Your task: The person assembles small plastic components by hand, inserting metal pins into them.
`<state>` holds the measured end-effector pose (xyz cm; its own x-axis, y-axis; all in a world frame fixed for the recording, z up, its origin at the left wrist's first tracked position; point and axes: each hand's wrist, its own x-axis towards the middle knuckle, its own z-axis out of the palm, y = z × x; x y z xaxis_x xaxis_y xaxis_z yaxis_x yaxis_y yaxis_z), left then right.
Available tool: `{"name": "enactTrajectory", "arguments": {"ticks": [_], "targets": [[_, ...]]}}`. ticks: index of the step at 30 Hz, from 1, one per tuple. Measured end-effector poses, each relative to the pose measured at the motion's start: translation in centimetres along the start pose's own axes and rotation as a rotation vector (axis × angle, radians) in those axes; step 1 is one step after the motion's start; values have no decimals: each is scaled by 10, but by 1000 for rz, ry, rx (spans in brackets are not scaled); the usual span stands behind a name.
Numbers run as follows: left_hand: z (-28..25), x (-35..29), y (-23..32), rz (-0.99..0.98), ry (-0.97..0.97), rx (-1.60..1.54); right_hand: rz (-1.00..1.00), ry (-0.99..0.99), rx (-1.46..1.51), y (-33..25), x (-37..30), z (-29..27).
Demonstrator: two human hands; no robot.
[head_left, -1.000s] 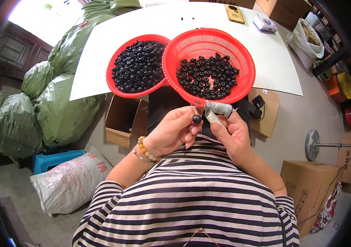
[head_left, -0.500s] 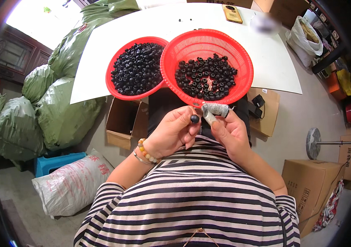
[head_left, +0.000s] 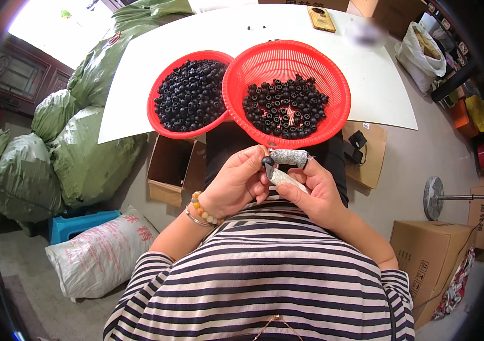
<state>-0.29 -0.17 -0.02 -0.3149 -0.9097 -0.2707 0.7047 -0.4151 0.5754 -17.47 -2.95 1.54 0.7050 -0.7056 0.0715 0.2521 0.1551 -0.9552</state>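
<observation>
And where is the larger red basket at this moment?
In the head view, the larger red basket is just right of upper centre, at the near edge of the white table, right of the smaller red container.

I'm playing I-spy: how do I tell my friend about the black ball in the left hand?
Find the white table, then two red baskets at its near edge. Just below them is the left hand, with a beaded bracelet. It pinches the black ball, set apart from those in the baskets by being held.
</observation>
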Motion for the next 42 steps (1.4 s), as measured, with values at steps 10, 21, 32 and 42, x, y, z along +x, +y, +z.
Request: {"name": "enactTrajectory", "arguments": {"ticks": [10, 21, 32, 42], "targets": [[-1, -1, 1, -29, -40, -29, -14, 3, 28, 0, 0, 1], [0, -2, 1, -53, -39, -36, 0, 7, 97, -3, 0, 0], [9, -7, -1, -101, -139, 199, -6, 44, 209, -2, 0, 2], [10, -4, -1, 3, -110, 281, 8, 118, 132, 0, 2, 1]]}}
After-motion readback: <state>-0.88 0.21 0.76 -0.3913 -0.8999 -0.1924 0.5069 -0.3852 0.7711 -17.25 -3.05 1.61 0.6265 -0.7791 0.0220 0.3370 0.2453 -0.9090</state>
